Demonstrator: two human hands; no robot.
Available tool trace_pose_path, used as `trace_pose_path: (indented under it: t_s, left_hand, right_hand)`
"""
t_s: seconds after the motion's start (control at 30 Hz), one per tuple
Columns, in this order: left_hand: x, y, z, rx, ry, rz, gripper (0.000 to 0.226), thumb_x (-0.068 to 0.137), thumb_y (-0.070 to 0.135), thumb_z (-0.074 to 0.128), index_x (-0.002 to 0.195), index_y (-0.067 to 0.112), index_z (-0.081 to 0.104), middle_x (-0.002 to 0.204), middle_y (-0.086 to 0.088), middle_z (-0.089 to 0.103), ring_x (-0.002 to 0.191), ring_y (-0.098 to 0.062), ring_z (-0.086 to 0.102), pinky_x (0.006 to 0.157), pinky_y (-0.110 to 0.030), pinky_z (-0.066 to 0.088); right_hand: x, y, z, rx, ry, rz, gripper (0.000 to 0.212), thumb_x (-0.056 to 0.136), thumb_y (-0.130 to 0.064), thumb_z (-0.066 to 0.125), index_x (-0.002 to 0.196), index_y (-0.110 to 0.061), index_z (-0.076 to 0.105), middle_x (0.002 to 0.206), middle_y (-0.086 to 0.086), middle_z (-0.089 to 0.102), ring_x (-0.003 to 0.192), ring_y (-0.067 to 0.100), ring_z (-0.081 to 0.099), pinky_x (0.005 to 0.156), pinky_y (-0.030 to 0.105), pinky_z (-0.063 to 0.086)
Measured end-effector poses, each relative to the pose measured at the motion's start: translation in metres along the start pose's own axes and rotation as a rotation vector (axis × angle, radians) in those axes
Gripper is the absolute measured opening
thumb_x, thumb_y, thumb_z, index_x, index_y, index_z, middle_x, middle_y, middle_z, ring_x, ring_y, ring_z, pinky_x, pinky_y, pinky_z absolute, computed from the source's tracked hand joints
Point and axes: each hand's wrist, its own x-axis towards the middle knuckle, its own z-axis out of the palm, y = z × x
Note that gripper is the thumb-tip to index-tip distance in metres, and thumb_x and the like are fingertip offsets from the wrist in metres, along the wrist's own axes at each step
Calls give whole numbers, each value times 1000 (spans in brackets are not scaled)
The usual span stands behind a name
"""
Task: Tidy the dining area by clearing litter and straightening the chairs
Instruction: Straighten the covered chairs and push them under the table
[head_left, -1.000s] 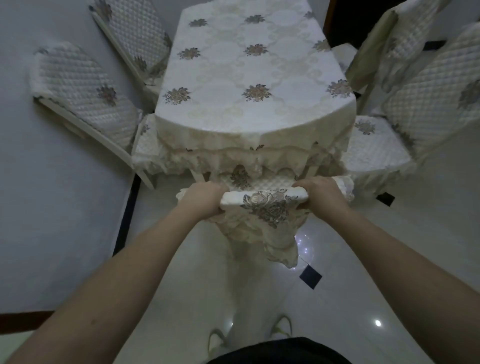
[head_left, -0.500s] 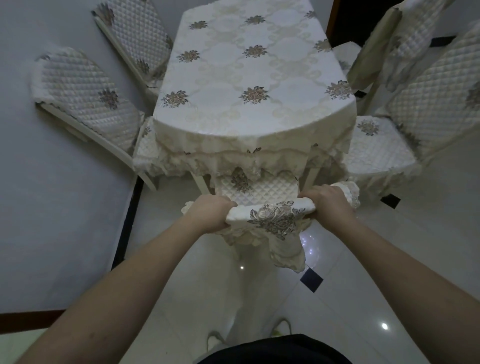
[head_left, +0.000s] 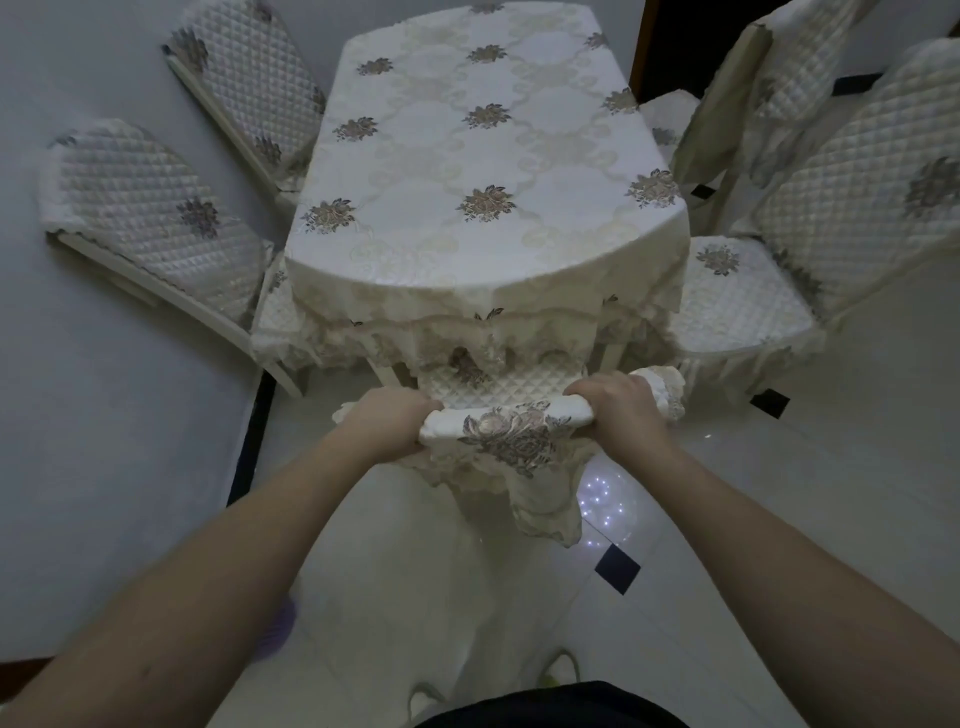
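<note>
You hold the top of the near chair (head_left: 501, 387) with both hands.

Your left hand (head_left: 387, 423) grips the left end of the chair's covered top rail, and your right hand (head_left: 621, 410) grips the right end, with fingers curled round it. A big flower on the cover sits between your hands. The chair's seat is tucked partly under the near end of the worktop (head_left: 483, 171), below the lacy edge of the cloth. Two padded chairs (head_left: 156, 208) lean out on the left of the worktop and two more (head_left: 852, 192) stand on the right. The floor (head_left: 779, 509) is shiny white tile with small dark squares.
</note>
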Motion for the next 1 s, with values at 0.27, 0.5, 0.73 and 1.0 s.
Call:
trace_pose_path:
  t_s: [0.27, 0.5, 0.73, 1.0]
  left_hand:
    - [12, -20, 23, -62, 34, -10, 16, 87, 31, 54, 102, 25, 57, 103, 6, 63, 90, -20, 61, 72, -34, 49]
    - [25, -26, 31, -104, 73, -92, 16, 87, 27, 55, 103, 25, 58, 103, 6, 63, 93, -20, 61, 75, -36, 49]
    - [35, -23, 29, -122, 123, -115, 17, 84, 27, 57, 101, 24, 60, 96, 2, 64, 89, -23, 61, 63, -31, 41]
    - [40, -11, 18, -127, 97, -148, 19, 85, 26, 56, 103, 24, 59, 96, 2, 65, 88, -23, 62, 62, -30, 38]
  right_hand:
    - [11, -4, 18, -36, -13, 0, 41, 56, -29, 88, 93, -24, 71, 86, -1, 67, 85, 27, 58, 73, 34, 28]
    - [27, -3, 18, -87, -95, -18, 42, 63, -38, 84, 101, -27, 69, 94, -2, 66, 91, 26, 56, 76, 36, 29]
    - [39, 6, 13, -86, -120, -27, 43, 61, -39, 85, 99, -27, 68, 96, -2, 68, 90, 28, 58, 76, 38, 33]
    - [49, 16, 4, -119, -183, -20, 46, 62, -34, 85, 104, -28, 68, 102, 1, 67, 95, 31, 58, 81, 40, 39]
